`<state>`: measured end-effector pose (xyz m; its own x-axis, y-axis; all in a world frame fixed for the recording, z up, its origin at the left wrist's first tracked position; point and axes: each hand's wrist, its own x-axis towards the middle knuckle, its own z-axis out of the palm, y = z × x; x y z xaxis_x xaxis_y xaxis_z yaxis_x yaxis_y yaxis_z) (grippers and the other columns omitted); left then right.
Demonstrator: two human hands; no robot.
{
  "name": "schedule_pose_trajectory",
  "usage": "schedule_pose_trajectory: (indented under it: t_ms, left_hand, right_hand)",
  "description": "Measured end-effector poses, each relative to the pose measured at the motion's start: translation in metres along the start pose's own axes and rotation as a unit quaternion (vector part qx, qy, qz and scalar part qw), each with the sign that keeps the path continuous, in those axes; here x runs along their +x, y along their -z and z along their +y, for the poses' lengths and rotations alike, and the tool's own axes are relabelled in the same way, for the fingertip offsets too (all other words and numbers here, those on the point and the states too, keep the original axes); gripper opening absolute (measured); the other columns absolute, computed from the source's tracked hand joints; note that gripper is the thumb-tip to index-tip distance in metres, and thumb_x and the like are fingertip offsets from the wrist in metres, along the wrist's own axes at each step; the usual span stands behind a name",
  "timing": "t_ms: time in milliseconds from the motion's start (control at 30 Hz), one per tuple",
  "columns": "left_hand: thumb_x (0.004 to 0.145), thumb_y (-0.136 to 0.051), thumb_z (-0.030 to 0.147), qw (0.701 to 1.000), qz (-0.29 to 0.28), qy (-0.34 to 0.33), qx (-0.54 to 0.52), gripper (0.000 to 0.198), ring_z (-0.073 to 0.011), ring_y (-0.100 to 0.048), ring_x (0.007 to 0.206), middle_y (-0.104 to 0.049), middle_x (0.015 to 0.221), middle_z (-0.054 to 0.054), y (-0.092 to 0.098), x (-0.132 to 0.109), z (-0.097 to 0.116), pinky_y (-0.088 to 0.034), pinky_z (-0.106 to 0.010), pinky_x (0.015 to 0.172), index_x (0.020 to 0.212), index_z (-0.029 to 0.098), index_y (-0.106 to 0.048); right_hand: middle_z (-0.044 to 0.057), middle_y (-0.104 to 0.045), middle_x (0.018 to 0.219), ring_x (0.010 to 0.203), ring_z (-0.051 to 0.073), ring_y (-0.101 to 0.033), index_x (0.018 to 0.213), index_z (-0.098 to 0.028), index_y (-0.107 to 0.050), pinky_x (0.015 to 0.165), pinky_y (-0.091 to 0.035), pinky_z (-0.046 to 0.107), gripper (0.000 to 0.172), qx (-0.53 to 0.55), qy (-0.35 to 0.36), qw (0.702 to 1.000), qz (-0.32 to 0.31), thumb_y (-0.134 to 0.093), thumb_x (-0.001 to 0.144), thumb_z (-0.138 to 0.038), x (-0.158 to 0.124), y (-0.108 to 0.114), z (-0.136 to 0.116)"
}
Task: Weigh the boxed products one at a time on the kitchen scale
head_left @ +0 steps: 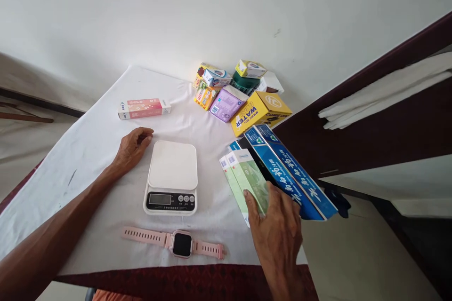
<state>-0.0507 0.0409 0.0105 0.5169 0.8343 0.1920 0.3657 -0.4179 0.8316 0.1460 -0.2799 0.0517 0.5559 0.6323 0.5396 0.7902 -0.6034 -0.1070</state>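
My right hand [277, 223] grips the near end of a light-green carton [249, 171], thumb on its left side and fingers on the right. A second green carton [231, 183] lies partly under it, to the left. Long blue toothpaste boxes [282, 169] lie just to the right, close to my fingers. My left hand [133, 147] rests on the white cloth with its fingers loosely curled and nothing visible in them. It is beside the upper left corner of a white kitchen scale [173, 167], whose plate is bare and whose display looks blank.
A pink-and-white box [144, 108] lies beyond my left hand. Near me is a pink-strapped watch [182, 243]. Against the wall stand a yellow box [259, 113], a purple packet [228, 102] and several small cartons [217, 77]. The table's right edge runs beneath the blue boxes.
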Motion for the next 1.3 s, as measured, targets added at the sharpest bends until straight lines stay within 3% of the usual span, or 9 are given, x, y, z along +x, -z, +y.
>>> schedule_pose_trajectory:
  t_ms: [167,333,467,600,767,933,1033,1167,1300]
  left_hand:
    - [0.088,-0.054,0.035,0.999,0.003,-0.024,-0.036,0.027,-0.0218,-0.068,0.092,-0.074,0.104,-0.008,-0.004,0.000,-0.006,-0.056,-0.037,0.089,0.106,0.020,-0.067]
    - [0.091,-0.053,0.025,0.998,0.009,-0.047,-0.045,0.022,-0.0198,-0.067,0.089,-0.071,0.103,-0.008,-0.006,-0.001,-0.011,-0.056,-0.036,0.085,0.108,0.019,-0.065]
    - [0.092,-0.051,0.021,0.996,0.010,-0.076,-0.044,0.020,-0.0193,-0.065,0.085,-0.068,0.098,-0.008,-0.007,-0.002,-0.011,-0.055,-0.034,0.081,0.108,0.018,-0.064]
    - [0.092,-0.049,0.016,0.994,0.011,-0.095,-0.043,0.018,-0.0188,-0.063,0.083,-0.066,0.095,-0.006,-0.008,-0.001,-0.012,-0.053,-0.034,0.080,0.106,0.019,-0.062]
    - [0.093,-0.049,0.014,0.995,0.002,-0.081,-0.060,0.021,-0.0180,-0.063,0.084,-0.066,0.099,-0.007,-0.008,-0.001,-0.015,-0.053,-0.032,0.077,0.109,0.018,-0.061]
    - [0.092,-0.050,0.013,0.995,0.004,-0.081,-0.062,0.021,-0.0177,-0.063,0.082,-0.067,0.097,-0.006,-0.008,0.001,-0.015,-0.053,-0.032,0.078,0.108,0.018,-0.062]
    - [0.092,-0.050,0.012,0.995,0.007,-0.074,-0.062,0.020,-0.0181,-0.064,0.083,-0.068,0.096,-0.006,-0.008,0.001,-0.014,-0.053,-0.032,0.078,0.106,0.017,-0.064]
    - [0.091,-0.049,0.011,0.995,0.019,-0.048,-0.088,0.024,-0.0188,-0.067,0.089,-0.071,0.101,-0.008,-0.008,0.003,-0.014,-0.054,-0.032,0.081,0.108,0.017,-0.065]
    - [0.088,-0.048,0.008,0.992,0.037,0.000,-0.117,0.028,-0.0167,-0.068,0.084,-0.072,0.100,-0.007,-0.009,0.004,-0.013,-0.056,-0.032,0.082,0.109,0.016,-0.065]
  right_hand:
    - [0.026,-0.061,0.129,0.119,0.045,-0.058,0.147,-0.011,-0.049,0.099,-0.046,0.061,0.061,0.021,0.076,0.996,0.031,-0.061,0.097,-0.043,0.021,0.014,-0.030]
    - [0.021,-0.064,0.124,0.116,0.036,-0.061,0.132,-0.014,-0.059,0.101,-0.049,0.053,0.039,0.154,0.218,0.964,0.015,-0.061,0.098,-0.033,0.079,-0.003,-0.104]
    - [0.017,-0.063,0.129,0.122,0.033,-0.056,0.131,-0.017,-0.058,0.103,-0.048,0.051,0.035,0.198,0.320,0.925,-0.053,-0.058,0.098,-0.028,0.138,-0.041,-0.178]
    - [0.018,-0.052,0.146,0.136,0.032,-0.044,0.139,-0.012,-0.051,0.107,-0.043,0.047,0.051,0.122,0.361,0.903,-0.200,-0.064,0.090,-0.014,0.195,-0.094,-0.245]
    - [0.018,-0.063,0.130,0.123,0.034,-0.052,0.123,-0.014,-0.058,0.098,-0.045,0.046,0.047,0.049,0.352,0.877,-0.323,-0.075,0.081,-0.022,0.239,-0.154,-0.291]
    - [0.013,-0.069,0.114,0.106,0.028,-0.063,0.108,-0.016,-0.060,0.088,-0.046,0.038,0.035,0.035,0.332,0.873,-0.355,-0.074,0.080,-0.030,0.241,-0.159,-0.291]
    - [0.015,-0.069,0.115,0.104,0.028,-0.064,0.113,-0.015,-0.058,0.085,-0.047,0.036,0.035,0.036,0.298,0.895,-0.330,-0.068,0.087,-0.036,0.231,-0.133,-0.269]
    - [0.016,-0.068,0.114,0.107,0.031,-0.065,0.118,-0.011,-0.058,0.088,-0.049,0.039,0.040,0.068,0.273,0.927,-0.249,-0.065,0.093,-0.041,0.209,-0.086,-0.215]
    - [0.015,-0.069,0.111,0.104,0.032,-0.066,0.127,-0.010,-0.057,0.089,-0.052,0.043,0.050,0.106,0.315,0.921,-0.205,-0.065,0.095,-0.048,0.166,-0.045,-0.164]
